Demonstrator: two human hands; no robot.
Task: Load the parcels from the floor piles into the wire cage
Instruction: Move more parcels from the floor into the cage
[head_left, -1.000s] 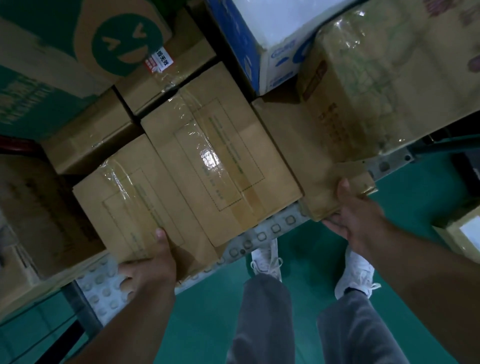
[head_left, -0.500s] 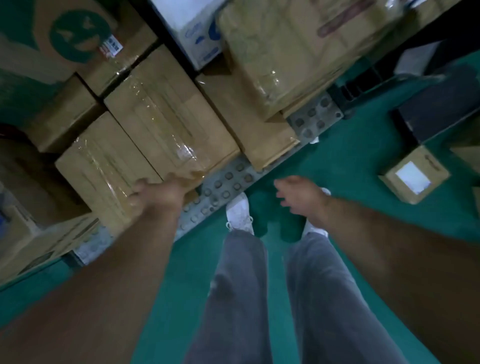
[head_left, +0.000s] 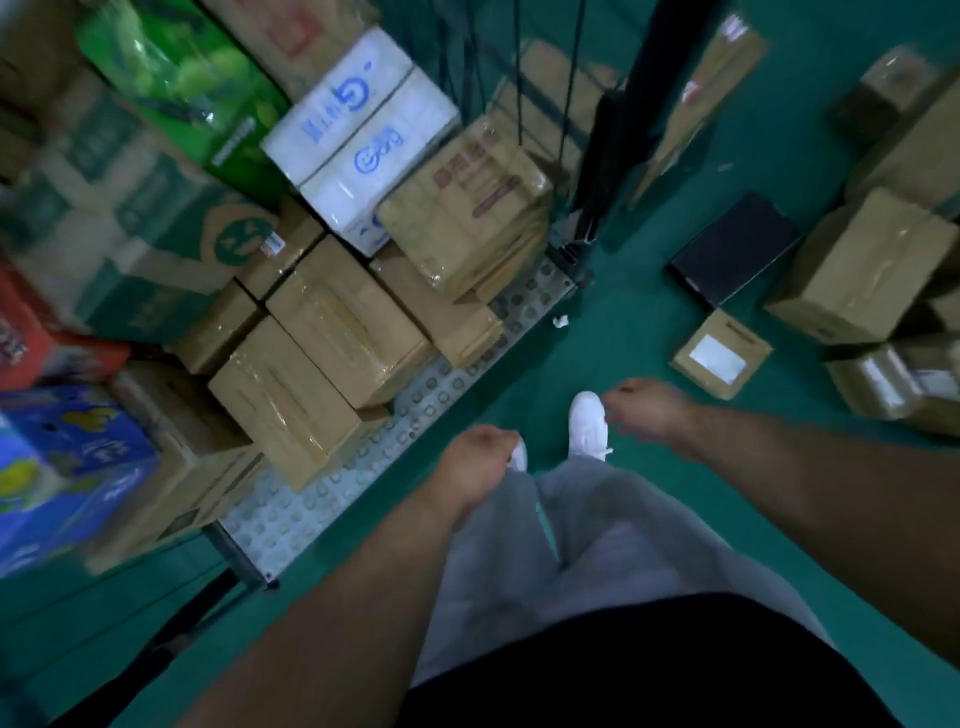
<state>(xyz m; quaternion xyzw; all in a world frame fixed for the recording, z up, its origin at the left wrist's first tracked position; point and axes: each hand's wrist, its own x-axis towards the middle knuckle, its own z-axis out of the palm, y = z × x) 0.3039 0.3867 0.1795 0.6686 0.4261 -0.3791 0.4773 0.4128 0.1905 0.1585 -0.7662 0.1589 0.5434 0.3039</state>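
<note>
Loosely, curls the fingers (head_left: 500, 440) of the left hand (head_left: 480, 462) under and holds nothing in them. Lets the fingers (head_left: 618, 401) of the right hand (head_left: 649, 410) hang relaxed and slightly spread, likewise gripping nothing, though blurred by motion. Carries both hands low over the green floor (head_left: 623, 322), left hand in front of the grey trousers (head_left: 571, 545), right hand just beside a white shoe (head_left: 587, 423). Stands just beside the wire cage (head_left: 519, 78), at the edge of its perforated metal base (head_left: 363, 483). Looks down into it on two taped brown cartons (head_left: 348, 322) lying side by side at the near edge of the base, touching along their long sides; beyond them a tilted brown box (head_left: 462, 218) resting on a flatter carton (head_left: 447, 317); beside that a white box with blue print (head_left: 358, 130); farther in, a green-printed carton (head_left: 156, 208), a bright green pack (head_left: 182, 88), a red box (head_left: 31, 332) and a blue box (head_left: 62, 467). Sees, on the floor to the right and apart from both hands, a small flat parcel with a white label (head_left: 719, 353), a black flat parcel (head_left: 732, 249) just behind it, a large taped carton (head_left: 857, 270) and another taped carton (head_left: 893, 384) nearer. Notes a white scrap (head_left: 558, 321) on the floor near the cage corner.
</note>
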